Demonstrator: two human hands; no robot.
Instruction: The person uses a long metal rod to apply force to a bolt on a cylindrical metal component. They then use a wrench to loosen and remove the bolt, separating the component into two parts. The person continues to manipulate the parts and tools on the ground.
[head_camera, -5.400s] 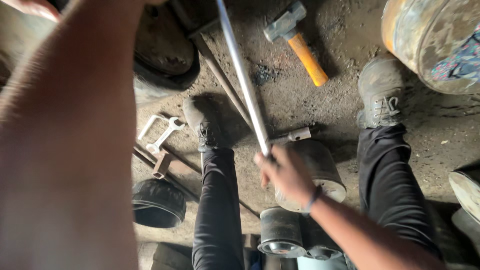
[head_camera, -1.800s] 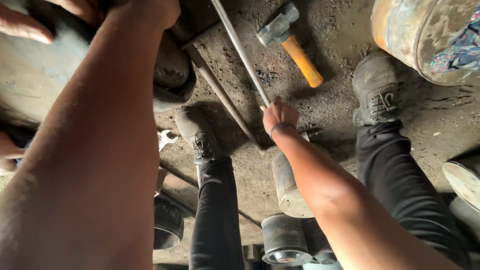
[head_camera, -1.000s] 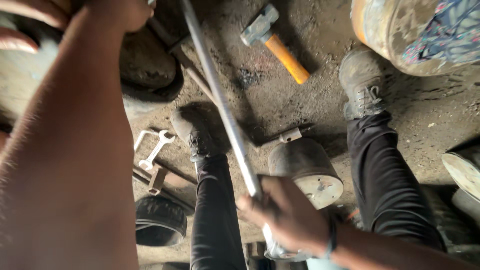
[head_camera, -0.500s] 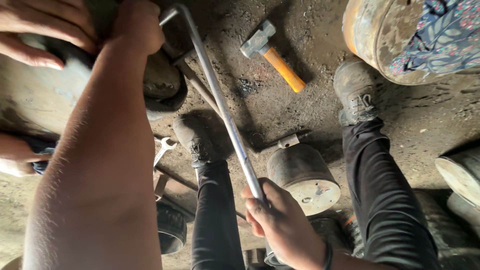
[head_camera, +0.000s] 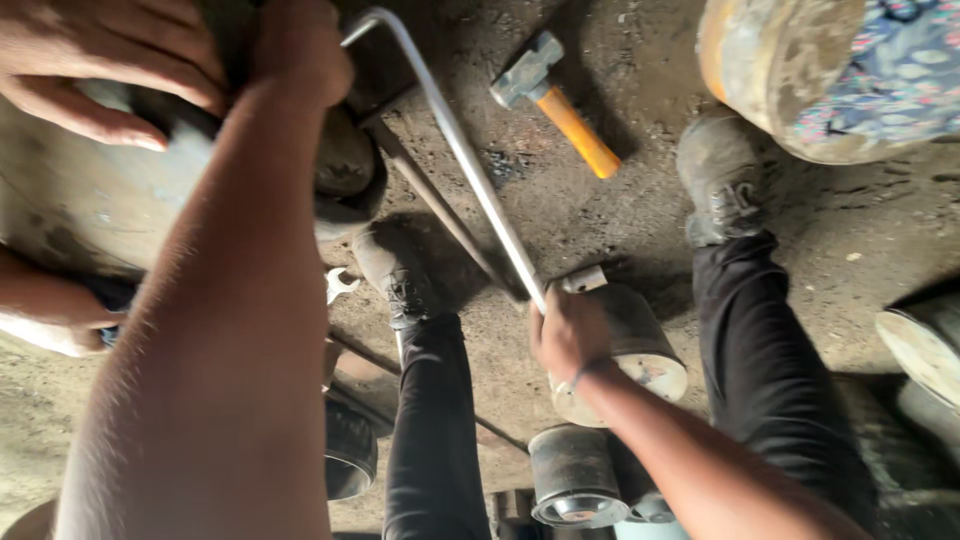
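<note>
My right hand (head_camera: 568, 330) is closed around the lower end of a long L-shaped steel bar (head_camera: 470, 170). The bar runs up and left to a bend near my left hand (head_camera: 298, 48). That hand is clenched at the bar's bent end, against a big rounded grey metal part (head_camera: 70, 200); what lies under its fingers is hidden. Another person's hand (head_camera: 95, 65) rests on top of the same part. A second hand (head_camera: 45, 320) of another person shows at the left edge.
A hammer (head_camera: 560, 110) with an orange handle lies on the dirty floor. My shoes (head_camera: 395, 270) (head_camera: 725, 185) flank a metal cylinder (head_camera: 640, 345). Another cylinder (head_camera: 570, 475), a black rubber ring (head_camera: 350, 460), a spanner (head_camera: 340, 285) and a rusty drum (head_camera: 790, 70) are close by.
My right hand has swung the bar's lower end forward, away from me, after pulling it back a second ago. My left hand stays at the bent end.
</note>
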